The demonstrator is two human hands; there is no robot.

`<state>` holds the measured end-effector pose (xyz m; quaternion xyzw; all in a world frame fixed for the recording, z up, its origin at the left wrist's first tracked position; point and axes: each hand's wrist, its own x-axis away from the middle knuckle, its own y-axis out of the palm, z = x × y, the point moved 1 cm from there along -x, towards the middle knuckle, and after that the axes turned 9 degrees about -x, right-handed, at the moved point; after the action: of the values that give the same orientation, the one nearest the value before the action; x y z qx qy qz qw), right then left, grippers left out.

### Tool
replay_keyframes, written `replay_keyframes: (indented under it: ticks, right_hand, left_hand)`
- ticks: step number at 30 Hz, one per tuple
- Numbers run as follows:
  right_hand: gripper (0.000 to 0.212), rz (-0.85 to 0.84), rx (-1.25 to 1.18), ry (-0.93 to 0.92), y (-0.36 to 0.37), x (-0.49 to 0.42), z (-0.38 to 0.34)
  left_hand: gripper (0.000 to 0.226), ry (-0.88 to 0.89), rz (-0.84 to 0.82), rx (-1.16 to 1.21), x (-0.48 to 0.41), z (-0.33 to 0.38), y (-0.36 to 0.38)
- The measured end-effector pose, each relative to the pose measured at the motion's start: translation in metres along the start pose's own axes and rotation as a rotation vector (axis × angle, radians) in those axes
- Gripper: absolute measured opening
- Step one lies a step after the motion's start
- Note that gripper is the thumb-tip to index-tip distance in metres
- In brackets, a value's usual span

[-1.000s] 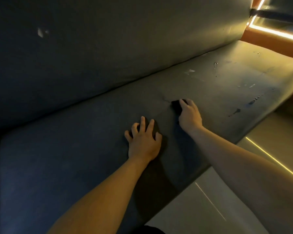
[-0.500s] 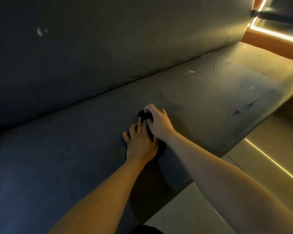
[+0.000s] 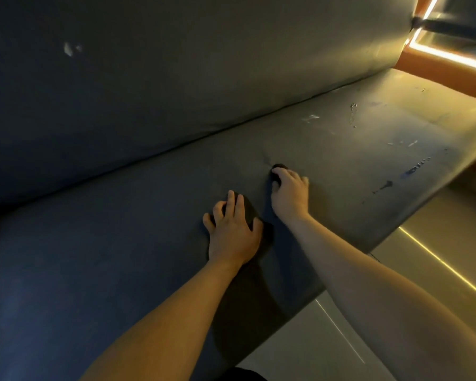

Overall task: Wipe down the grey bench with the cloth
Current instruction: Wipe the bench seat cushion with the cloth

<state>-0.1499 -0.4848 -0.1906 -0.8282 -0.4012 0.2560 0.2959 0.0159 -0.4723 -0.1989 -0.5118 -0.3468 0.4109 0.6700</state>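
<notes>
The grey bench seat (image 3: 121, 243) runs from lower left to upper right, with its padded backrest (image 3: 176, 78) behind. My right hand (image 3: 290, 192) grips a small dark cloth (image 3: 276, 176) and presses it on the seat; only a dark bit shows past my fingers. Just left of it and nearer to me, my left hand (image 3: 234, 232) rests flat on the seat with the fingers spread, holding nothing.
White and dark scuff marks (image 3: 382, 185) dot the seat to the right. The seat's front edge drops to a pale glossy floor (image 3: 396, 298) at lower right. An orange ledge with a light strip (image 3: 448, 55) closes the far right end.
My right hand with the cloth slid left until it met my left hand, then back to the right and away from me. My left hand stayed planted.
</notes>
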Motion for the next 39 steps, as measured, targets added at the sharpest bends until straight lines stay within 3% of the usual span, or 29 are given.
replay_keyframes:
  ticks: [5,9,13,17,20,25,28,33,39]
  right_hand:
    - [0.041,-0.279,-0.082,-0.225,0.015,0.015,-0.030]
    - [0.049,-0.410,0.066,-0.302,0.013,0.020,-0.034]
    - [0.057,-0.357,0.216,-0.244,-0.006,0.005,-0.015]
    - [0.056,-0.227,0.218,-0.094,-0.026,-0.006,0.005]
    - [0.052,-0.131,0.190,0.051,-0.025,-0.009,0.004]
    - [0.049,-0.089,0.011,0.211,0.000,-0.021,-0.024]
    - [0.052,-0.179,-0.076,0.049,0.029,-0.020,-0.050]
    - [0.048,-0.474,-0.088,-0.276,0.072,-0.005,-0.092]
    - [0.056,-0.301,0.092,-0.259,0.049,-0.028,-0.057]
  left_hand:
    - [0.071,0.012,0.027,0.004,0.001,0.000,-0.002]
    - [0.072,0.038,0.045,0.017,0.002,0.000,-0.003]
    - [0.069,0.011,0.016,0.019,0.000,-0.002,-0.004]
    - [0.070,0.011,-0.045,0.021,-0.002,-0.003,-0.010]
    - [0.063,0.048,-0.029,-0.027,-0.015,-0.019,-0.023]
    - [0.070,-0.129,-0.014,-0.124,-0.025,-0.050,-0.024]
    - [0.074,-0.125,0.032,-0.094,-0.027,-0.050,-0.015]
    - [0.076,-0.105,0.093,-0.068,-0.026,-0.057,-0.012]
    - [0.080,-0.128,0.066,-0.056,-0.029,-0.058,-0.008]
